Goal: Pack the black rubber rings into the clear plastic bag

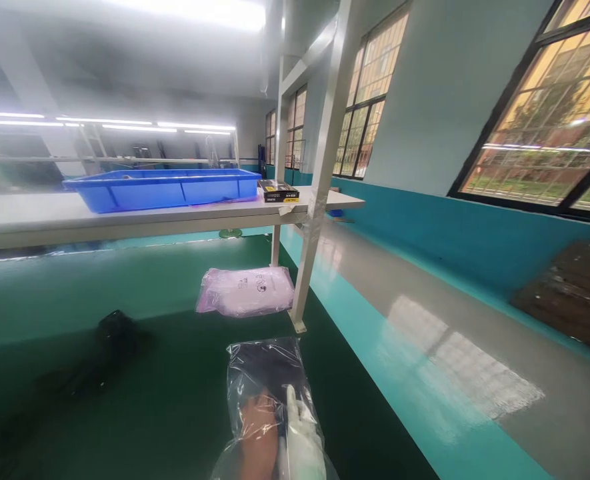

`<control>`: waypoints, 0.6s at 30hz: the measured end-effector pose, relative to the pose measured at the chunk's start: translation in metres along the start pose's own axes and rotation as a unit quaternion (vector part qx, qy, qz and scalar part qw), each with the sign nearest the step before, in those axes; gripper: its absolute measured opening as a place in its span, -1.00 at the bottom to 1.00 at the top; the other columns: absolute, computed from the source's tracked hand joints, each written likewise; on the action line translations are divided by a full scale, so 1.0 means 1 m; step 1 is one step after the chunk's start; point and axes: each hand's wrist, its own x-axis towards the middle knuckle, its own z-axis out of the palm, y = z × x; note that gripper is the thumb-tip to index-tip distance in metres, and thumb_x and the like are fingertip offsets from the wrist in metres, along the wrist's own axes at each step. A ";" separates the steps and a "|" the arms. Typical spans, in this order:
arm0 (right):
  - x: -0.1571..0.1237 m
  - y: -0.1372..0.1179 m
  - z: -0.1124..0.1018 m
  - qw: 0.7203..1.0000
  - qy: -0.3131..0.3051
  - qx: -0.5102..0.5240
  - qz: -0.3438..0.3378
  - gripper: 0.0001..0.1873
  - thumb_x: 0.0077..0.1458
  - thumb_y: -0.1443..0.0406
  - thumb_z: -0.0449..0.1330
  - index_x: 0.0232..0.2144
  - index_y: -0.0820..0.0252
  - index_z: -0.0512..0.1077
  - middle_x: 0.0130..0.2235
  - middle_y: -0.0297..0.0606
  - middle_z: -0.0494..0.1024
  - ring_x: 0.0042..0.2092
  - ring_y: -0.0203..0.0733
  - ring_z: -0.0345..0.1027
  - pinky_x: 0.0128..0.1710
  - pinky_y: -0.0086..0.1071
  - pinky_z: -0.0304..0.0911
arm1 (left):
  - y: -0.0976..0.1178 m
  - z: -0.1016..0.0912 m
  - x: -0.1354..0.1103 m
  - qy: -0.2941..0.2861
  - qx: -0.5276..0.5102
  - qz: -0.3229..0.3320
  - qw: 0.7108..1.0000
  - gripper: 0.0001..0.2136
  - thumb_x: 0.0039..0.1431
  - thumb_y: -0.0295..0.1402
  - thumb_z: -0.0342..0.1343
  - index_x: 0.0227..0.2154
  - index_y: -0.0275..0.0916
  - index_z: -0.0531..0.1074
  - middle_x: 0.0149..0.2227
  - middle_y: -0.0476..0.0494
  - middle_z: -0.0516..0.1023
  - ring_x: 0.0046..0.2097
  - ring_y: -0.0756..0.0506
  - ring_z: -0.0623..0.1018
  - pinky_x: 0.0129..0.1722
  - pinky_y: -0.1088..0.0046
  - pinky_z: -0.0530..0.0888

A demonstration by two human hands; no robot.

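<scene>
At the bottom centre, a clear plastic bag [235, 373] with a dark flat area in its upper part hangs before me over the green floor. My left hand [259, 427] is bare and closed, its fingers curled at the bag; shiny plastic lies over part of the hand and wrist. Close on its right is my right hand [302, 427] in a white glove. Its index finger points up along the bag, while the other fingers appear folded against the plastic. Whether the dark area is an object inside or the floor seen through the bag, I cannot tell.
A wrapped white package [247, 290] lies on the floor beside the post [319, 133] of a white workbench [209, 217]. On the bench stand a blue plastic bin [175, 190] and a small black-and-yellow box [279, 193]. A brown board [575, 293] is by the right wall.
</scene>
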 end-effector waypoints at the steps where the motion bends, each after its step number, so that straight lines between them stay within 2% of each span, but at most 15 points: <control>1: 0.002 0.000 -0.001 1.000 -0.004 0.010 0.004 -0.18 -0.02 0.47 -0.01 0.28 0.05 -0.15 0.23 -0.07 0.16 0.18 0.04 0.13 0.10 -0.09 0.11 | 0.002 -0.001 0.002 -0.014 0.031 -0.004 0.999 -0.61 0.15 -0.47 -0.15 0.00 -0.33 0.41 0.05 -0.30 0.44 0.18 -0.34 0.27 0.19 0.10 0.18; 4: 0.007 0.000 -0.002 0.997 -0.013 0.081 0.011 -0.07 -0.02 0.40 0.06 0.28 0.00 -0.36 0.28 -0.03 0.03 0.22 0.06 0.05 0.09 -0.10 0.12 | 0.009 -0.006 0.008 -0.048 0.098 0.002 0.994 -0.61 0.18 -0.49 -0.15 0.02 -0.31 0.40 0.01 -0.30 0.48 0.12 -0.26 0.37 0.15 0.25 0.25; 6: 0.009 -0.001 0.000 0.992 -0.021 0.124 0.013 -0.03 -0.02 0.38 0.09 0.28 -0.01 -0.41 0.29 0.02 -0.03 0.23 0.09 0.04 0.09 -0.08 0.11 | 0.013 -0.010 0.010 -0.066 0.127 0.015 0.990 -0.63 0.19 -0.50 -0.14 -0.01 -0.28 0.43 0.01 -0.27 0.48 0.10 -0.23 0.39 0.11 0.28 0.28; 9: 0.017 0.000 0.006 0.990 -0.040 0.136 0.011 -0.13 0.00 0.42 0.05 0.28 -0.01 -0.26 0.25 0.04 0.10 0.19 0.06 0.11 0.10 -0.03 0.07 | 0.018 -0.014 0.009 -0.082 0.144 0.031 0.986 -0.62 0.17 -0.55 -0.15 -0.07 -0.23 0.48 0.06 -0.17 0.45 0.13 -0.22 0.35 0.13 0.26 0.26; 13: 0.034 0.005 0.016 0.986 -0.066 0.153 0.000 -0.40 0.12 0.24 0.00 0.22 -0.04 0.05 0.19 -0.03 0.24 0.12 0.04 0.22 0.08 0.07 0.03 | 0.022 -0.018 0.005 -0.078 0.140 0.011 0.987 -0.58 0.20 -0.50 -0.21 0.07 -0.33 0.35 0.05 -0.31 0.45 0.12 -0.26 0.37 0.13 0.21 0.25; 18: 0.049 0.010 0.025 0.984 -0.063 0.168 -0.017 -0.37 0.07 0.08 0.07 0.19 -0.01 0.12 0.15 0.03 0.27 0.04 0.08 0.31 -0.03 0.15 0.12 | 0.030 -0.027 0.001 -0.077 0.101 0.013 0.992 -0.57 0.20 -0.37 -0.16 0.12 -0.29 0.29 0.10 -0.32 0.39 0.18 -0.31 0.30 0.18 0.09 0.17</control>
